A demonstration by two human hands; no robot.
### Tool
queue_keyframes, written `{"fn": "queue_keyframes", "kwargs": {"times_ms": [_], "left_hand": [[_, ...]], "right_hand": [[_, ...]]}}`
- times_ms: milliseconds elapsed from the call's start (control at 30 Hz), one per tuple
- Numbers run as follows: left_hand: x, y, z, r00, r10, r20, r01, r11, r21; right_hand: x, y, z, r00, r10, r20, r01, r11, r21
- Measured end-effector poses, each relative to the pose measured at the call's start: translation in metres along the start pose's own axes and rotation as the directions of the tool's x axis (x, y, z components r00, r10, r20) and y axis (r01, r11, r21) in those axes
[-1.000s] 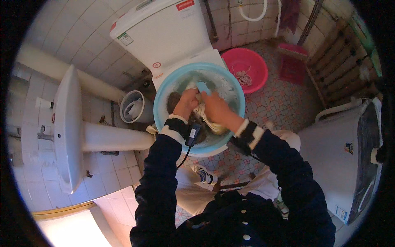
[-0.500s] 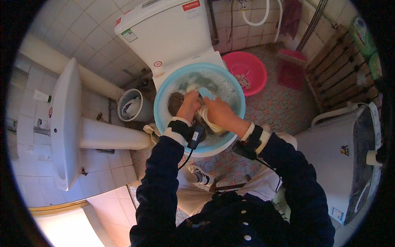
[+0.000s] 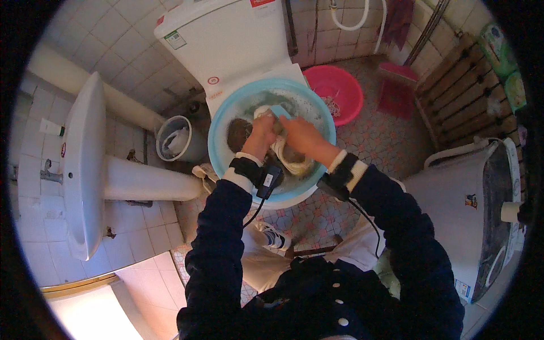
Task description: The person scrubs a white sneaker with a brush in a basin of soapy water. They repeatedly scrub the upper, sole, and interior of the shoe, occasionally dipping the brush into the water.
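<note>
Perched on a white toilet [image 3: 226, 45], a blue basin [image 3: 213, 136] might tip if pressed hard at one side. Amid its suds [image 3: 313, 110], the left grip [image 3: 263, 135] clasps a pale soaked item [image 3: 290, 162], possibly a shoe, lying beneath both hands; the right grip [image 3: 304, 137] pinches a light-blue piece [image 3: 278, 110].

I count two hands [image 3: 302, 136] over one blue basin [image 3: 213, 133]; rising behind it one toilet [image 3: 226, 48], to its right one pink basin [image 3: 353, 95] and one grey appliance [image 3: 442, 198], to its left one bucket [image 3: 198, 146] and one pedestal sink [image 3: 85, 170].
</note>
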State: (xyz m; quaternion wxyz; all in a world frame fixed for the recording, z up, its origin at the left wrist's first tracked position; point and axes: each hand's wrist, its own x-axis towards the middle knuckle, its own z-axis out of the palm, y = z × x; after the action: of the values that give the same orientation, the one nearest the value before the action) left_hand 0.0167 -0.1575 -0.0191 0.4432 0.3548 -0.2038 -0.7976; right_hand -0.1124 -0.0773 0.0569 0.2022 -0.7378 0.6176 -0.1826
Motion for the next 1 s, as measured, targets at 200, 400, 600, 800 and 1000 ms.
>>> {"fn": "queue_keyframes", "kwargs": {"times_ms": [200,400,600,800,1000], "left_hand": [[0.011,0.0,-0.007,0.976,-0.082,-0.2,0.068,0.995,-0.075],[0.018,-0.001,-0.033,0.936,0.034,0.349,0.021,0.988,-0.153],[-0.007,0.009,0.001,0.975,-0.081,-0.207,0.078,0.997,-0.024],[-0.016,0.012,0.012,0.981,-0.054,-0.184,0.07,0.994,0.085],[-0.001,0.008,-0.007,0.993,-0.097,-0.071,0.092,0.993,-0.071]], "right_hand": [[-0.001,-0.003,0.001,0.999,0.007,0.05,-0.005,0.999,-0.039],[-0.006,-0.002,0.0,0.999,0.029,0.014,-0.028,0.998,-0.057],[-0.003,-0.009,-0.008,0.998,-0.007,0.059,0.012,0.997,-0.08],[-0.006,-0.01,-0.024,1.0,-0.022,-0.003,0.022,0.999,-0.036],[-0.004,-0.005,-0.033,0.963,-0.035,0.266,0.038,0.999,-0.003]]}}
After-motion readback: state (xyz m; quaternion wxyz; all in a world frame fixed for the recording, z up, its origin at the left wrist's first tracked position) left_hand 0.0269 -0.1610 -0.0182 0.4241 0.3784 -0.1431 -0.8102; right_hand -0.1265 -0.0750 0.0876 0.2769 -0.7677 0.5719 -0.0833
